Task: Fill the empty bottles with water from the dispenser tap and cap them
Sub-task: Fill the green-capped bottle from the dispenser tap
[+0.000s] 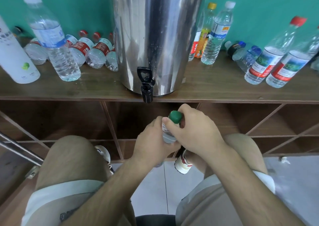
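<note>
A clear plastic bottle point(167, 134) is held upright below the shelf edge, in front of my knees. My left hand point(152, 142) grips its body. My right hand point(193, 129) pinches the green cap point(175, 116) on its neck with thumb and fingers. The steel water dispenser point(158, 34) stands on the wooden shelf point(96, 89), its black tap point(146, 84) hanging over the edge just above the cap. The lower part of the bottle is hidden by my hands.
Several capped bottles stand or lie on the shelf left of the dispenser point(53, 39), several more on the right point(264, 61). A white bottle point(13, 53) leans at far left. Open cubby compartments sit below the shelf. A metal bar point(19, 149) crosses at lower left.
</note>
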`<act>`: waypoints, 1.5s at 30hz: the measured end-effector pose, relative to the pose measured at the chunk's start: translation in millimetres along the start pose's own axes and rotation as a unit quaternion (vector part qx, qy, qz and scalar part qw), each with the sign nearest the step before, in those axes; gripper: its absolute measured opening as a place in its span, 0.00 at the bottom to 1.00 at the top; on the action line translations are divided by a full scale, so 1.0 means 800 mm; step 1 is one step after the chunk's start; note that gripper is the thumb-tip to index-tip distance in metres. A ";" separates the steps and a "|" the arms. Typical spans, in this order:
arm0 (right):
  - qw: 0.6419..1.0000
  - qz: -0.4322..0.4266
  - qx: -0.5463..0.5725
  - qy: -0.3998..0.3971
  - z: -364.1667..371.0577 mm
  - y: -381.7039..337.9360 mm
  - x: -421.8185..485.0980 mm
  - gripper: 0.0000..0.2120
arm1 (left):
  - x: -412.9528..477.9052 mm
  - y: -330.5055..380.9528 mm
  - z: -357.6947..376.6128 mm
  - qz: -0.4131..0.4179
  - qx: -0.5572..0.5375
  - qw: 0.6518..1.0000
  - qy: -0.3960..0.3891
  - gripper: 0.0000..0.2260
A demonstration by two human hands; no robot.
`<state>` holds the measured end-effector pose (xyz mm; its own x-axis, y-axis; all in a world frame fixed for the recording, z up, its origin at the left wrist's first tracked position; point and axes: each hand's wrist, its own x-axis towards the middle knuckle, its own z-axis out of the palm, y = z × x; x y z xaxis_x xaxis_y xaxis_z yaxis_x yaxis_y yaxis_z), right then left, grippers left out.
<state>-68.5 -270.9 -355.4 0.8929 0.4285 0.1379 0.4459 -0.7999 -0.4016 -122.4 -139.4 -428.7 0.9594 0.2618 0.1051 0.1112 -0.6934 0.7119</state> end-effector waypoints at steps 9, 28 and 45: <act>0.982 -0.057 0.088 0.156 -0.114 0.016 0.022 0.17 | 0.039 0.113 -0.034 0.104 -0.139 0.985 -0.016 0.32; 0.963 0.028 0.215 0.160 -0.132 0.111 0.205 0.32 | 0.285 0.205 0.030 -0.028 -0.289 0.942 0.168 0.12; 0.971 0.005 0.169 0.169 -0.100 0.129 0.287 0.29 | 0.308 0.190 0.034 0.031 -0.024 0.993 0.108 0.30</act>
<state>187.6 -288.4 -292.5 0.8920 0.2124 0.3991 0.4421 -0.5949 -0.6713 138.0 -198.1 -313.4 0.8852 0.3616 0.2926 0.0363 -0.6809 0.7315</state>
